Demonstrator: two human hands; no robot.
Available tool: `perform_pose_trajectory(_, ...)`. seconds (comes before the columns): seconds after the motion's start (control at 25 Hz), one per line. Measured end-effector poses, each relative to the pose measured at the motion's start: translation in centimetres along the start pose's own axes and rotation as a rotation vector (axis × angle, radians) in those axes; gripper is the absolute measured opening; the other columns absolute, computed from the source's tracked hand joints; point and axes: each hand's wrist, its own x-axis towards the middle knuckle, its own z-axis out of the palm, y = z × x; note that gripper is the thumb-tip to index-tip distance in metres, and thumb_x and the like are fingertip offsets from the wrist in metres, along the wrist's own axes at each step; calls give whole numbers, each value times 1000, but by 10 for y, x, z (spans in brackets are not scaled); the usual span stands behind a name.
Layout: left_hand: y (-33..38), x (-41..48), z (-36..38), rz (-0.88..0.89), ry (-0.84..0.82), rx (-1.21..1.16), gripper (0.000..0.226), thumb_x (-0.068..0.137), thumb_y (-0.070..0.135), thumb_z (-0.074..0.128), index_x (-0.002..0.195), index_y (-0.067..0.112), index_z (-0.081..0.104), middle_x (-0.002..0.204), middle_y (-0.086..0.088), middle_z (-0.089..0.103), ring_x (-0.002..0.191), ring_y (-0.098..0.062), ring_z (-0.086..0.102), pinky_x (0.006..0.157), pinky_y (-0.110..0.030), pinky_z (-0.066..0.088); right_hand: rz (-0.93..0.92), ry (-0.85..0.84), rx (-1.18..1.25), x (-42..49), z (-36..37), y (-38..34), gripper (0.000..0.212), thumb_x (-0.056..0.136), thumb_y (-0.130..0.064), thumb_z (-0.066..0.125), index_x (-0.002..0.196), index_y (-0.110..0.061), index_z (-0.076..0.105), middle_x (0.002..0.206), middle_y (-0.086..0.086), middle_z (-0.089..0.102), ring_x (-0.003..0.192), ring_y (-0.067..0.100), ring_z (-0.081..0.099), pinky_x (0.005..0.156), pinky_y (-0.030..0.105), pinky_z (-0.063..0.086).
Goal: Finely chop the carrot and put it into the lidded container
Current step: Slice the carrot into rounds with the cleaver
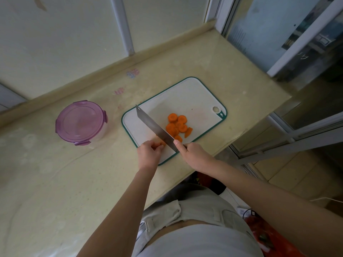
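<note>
Far left on the beige countertop [55, 182]: one round clear container [98, 134], purple see-through lid [81, 123] clipped on, well apart from the board. Middle: one white cutting board [185, 97] with a teal rim and a hang hole at its right corner. Left hand [149, 152] sits at the board's near edge, fingers curled and clamped on a small carrot stub [161, 141], orange, blurred, mostly hidden. One knife [154, 127], wide rectangular steel blade, runs diagonally over the board with its edge just beside the stub. Right of the blade: carrot slices [178, 125], bright orange rounds in a loose overlapping pile on the board, about eight, exact count unclear from overlap; one at the right edge stands tilted. Right hand [194, 154] wraps the knife handle, fingers closed tight around it, one finger extended onto the blade's spine.
</note>
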Motion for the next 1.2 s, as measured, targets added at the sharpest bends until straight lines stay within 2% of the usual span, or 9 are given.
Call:
perform_pose_trajectory(0.36,2,0,-2,48,-5,3,9,82,6,65,89,4,72,78,-1,61,73,-14,53,67,-16,36,25,-49,-55,12,-1,-13,60,100,-51,26,53,-13,28,53,3,35,49,15,36,49,25,27)
perform_pose_trajectory(0.52,3,-1,-3,72,-5,1,8,83,5,65,87,4,72,76,1,60,72,-13,52,66,-17,39,11,-80,-97,19,1,-16,50,102,-46,25,59,-21,30,60,5,39,66,24,45,61,29,33)
perform_pose_trajectory(0.68,2,0,-3,68,-6,7,8,83,6,65,88,4,71,76,2,59,71,-11,51,67,-17,39,-8,-23,-48,21,9,-10,58,100,-48,29,55,-12,33,56,3,40,53,14,40,49,23,27)
perform_pose_trajectory(0.84,1,0,-3,79,-6,7,8,83,8,65,88,7,71,79,2,62,73,-11,52,71,-20,43,-11,-18,-36,24,9,-7,58,100,-48,29,55,-12,34,54,2,40,52,13,39,51,24,30)
perform_pose_trajectory(1.12,-2,2,-1,35,-10,11,12,83,14,68,91,5,70,79,2,61,76,-14,55,71,-19,43,46,17,50,32,4,2,63,98,-54,28,52,-11,34,53,4,41,51,17,41,56,30,34)
perform_pose_trajectory(1.2,-2,2,-1,27,-17,2,13,84,14,67,91,4,70,80,1,61,76,-13,55,72,-20,43,45,24,64,30,3,4,63,97,-56,28,52,-12,35,53,3,40,50,16,40,54,27,32)
